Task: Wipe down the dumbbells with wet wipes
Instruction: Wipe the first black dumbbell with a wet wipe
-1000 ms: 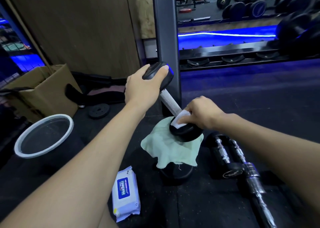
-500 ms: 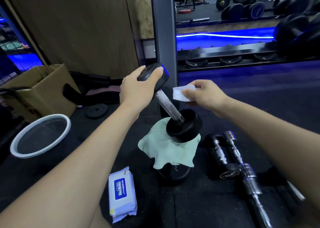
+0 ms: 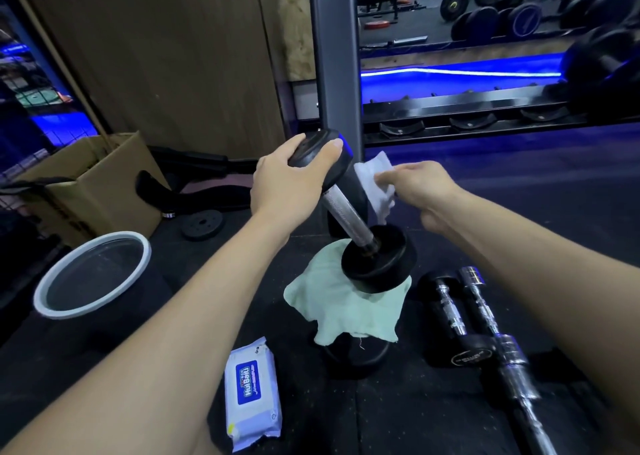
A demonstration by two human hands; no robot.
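Now the left hand (image 3: 289,181) is cupped over the upper head of a black dumbbell (image 3: 349,212), fingers curled round its rim, holding it tilted. Its lower head rests on a pale green cloth (image 3: 332,302) draped over another black weight standing on the dark floor mat (image 3: 433,402). The right hand (image 3: 420,186) pinches a white wet wipe (image 3: 375,184) between thumb and fingers, just right of the upper head and above the knurled handle; whether the wipe touches the metal cannot be told. A wet wipes pack (image 3: 251,395) lies on the mat near its front edge, left of the cloth. Two more dumbbells (image 3: 460,316) lie to the right, a white-rimmed bucket (image 3: 91,274) and a cardboard box (image 3: 93,184) toward the left.
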